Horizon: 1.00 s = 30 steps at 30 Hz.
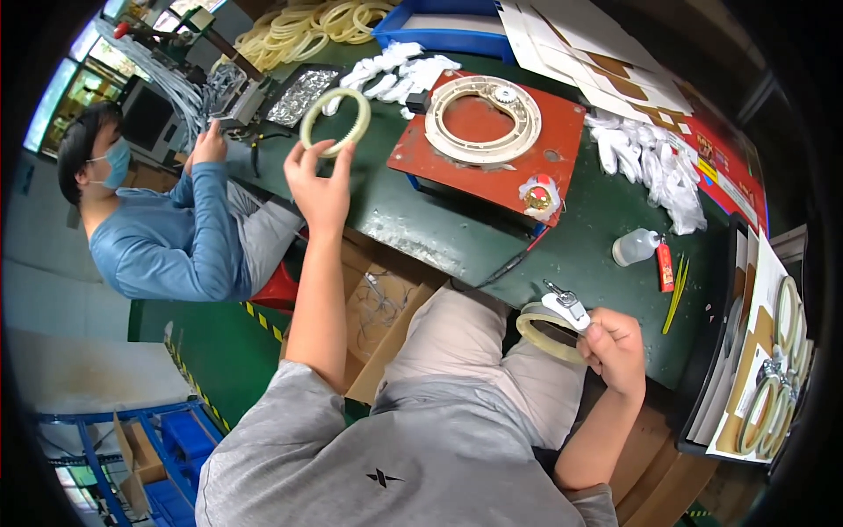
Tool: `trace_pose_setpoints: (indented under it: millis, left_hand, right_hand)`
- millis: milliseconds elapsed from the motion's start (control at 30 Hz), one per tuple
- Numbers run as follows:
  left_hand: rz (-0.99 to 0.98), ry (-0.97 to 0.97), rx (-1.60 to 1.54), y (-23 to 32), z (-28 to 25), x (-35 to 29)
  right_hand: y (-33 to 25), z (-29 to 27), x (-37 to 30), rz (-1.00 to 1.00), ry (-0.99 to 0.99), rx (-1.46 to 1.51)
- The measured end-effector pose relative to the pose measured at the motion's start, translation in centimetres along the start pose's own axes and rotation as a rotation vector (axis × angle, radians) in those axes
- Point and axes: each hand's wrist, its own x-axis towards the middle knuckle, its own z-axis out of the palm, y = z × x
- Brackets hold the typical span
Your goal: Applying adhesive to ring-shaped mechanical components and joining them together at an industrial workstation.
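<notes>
My left hand is raised over the left part of the bench, its fingertips closed on the lower edge of a pale cream ring with inner teeth. Low in front of my lap, my right hand grips a cream ring assembly with a white block and a small metal fitting on its upper side. Between the hands and farther back, a round cream ring housing with a small white gear lies on a red metal plate. Neither hand touches that plate.
White gloves lie behind the plate, more gloves to its right. A bottle, red tube and yellow tweezers sit at right. A rack holds ring assemblies. At left, a co-worker sits beside the bench.
</notes>
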Motion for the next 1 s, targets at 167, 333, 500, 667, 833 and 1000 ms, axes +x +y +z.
trace_pose_setpoints:
  millis: [167, 333, 500, 667, 833, 1000]
  left_hand:
    - [-0.010, 0.047, -0.253, 4.0, -2.1, 0.2]
    - [0.157, -0.146, -0.569, 10.2, -3.4, 0.7]
    - [0.213, -0.404, -0.435, 14.1, -3.5, 0.4]
    - [0.283, -0.411, -0.273, 14.5, -2.3, 0.6]
    - [0.459, -0.384, -0.081, 15.8, -1.8, 1.2]
    - [0.419, -0.412, -0.090, 15.1, -1.8, 1.3]
  right_hand:
    - [-0.1, 0.0, 0.3, -0.021, -0.019, -0.012]
    - [-0.2, -0.2, 0.0, 0.037, -0.007, 0.018]
    - [0.1, 0.2, -0.2, 0.001, 0.019, 0.028]
    - [-0.2, 0.4, -0.1, 0.009, -0.024, 0.006]
    - [0.1, 0.0, -0.3, -0.007, -0.015, 0.003]
    - [-0.3, 0.5, 0.1, -0.025, -0.008, -0.032]
